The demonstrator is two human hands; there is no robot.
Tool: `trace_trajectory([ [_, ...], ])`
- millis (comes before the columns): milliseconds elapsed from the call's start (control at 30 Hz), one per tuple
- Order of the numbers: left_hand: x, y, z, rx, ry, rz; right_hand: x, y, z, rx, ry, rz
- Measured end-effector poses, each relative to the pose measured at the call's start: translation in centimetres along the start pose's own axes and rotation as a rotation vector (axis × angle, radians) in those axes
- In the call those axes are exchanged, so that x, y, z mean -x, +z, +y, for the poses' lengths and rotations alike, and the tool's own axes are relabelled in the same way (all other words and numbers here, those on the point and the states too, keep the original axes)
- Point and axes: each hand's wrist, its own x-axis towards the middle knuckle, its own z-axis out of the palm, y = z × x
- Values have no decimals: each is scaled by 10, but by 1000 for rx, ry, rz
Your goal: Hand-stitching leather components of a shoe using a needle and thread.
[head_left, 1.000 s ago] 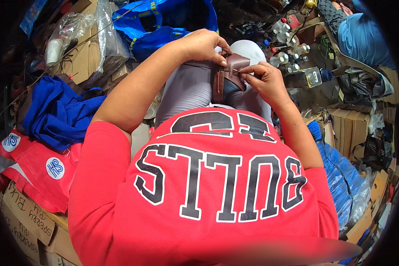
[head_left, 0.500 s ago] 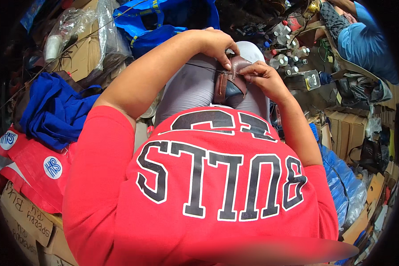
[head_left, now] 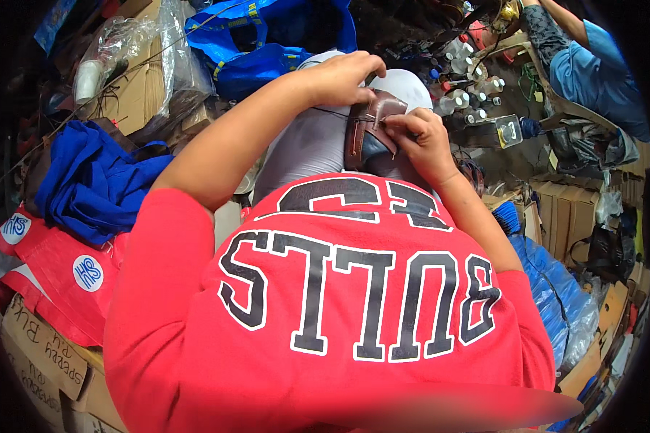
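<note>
A brown leather shoe (head_left: 372, 119) with a dark inside rests on my lap, between grey-clad thighs. My left hand (head_left: 345, 78) is bent over its far left edge, with the fingers curled and their tips at the leather. My right hand (head_left: 420, 137) is closed in a pinch at the shoe's right side, fingertips against the leather. Whatever lies in that pinch is too small to make out. A thin dark strand (head_left: 334, 111) runs across my left thigh beside the shoe.
A blue bag (head_left: 267, 61) lies beyond my knees. Plastic bottles (head_left: 477, 90) stand at the far right, near a seated person in blue (head_left: 592, 76). Blue cloth (head_left: 94, 180) and red bags (head_left: 58, 267) are on my left; cardboard (head_left: 560, 216) is on my right.
My left hand has shifted slightly left, and my right hand has moved a little nearer and lower. The shoe has turned, showing more of its brown top.
</note>
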Motion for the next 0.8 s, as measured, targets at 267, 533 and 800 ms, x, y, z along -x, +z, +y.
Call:
trace_trajectory([
  [267, 58, 2, 26, 177, -25, 357, 7, -8, 14, -169, 137, -161],
  [533, 56, 10, 23, -6, 114, 408, -5, -11, 22, -228, 233, -264],
  [800, 54, 6, 28, -66, 103, 364, -7, -12, 20, -256, 266, -279],
])
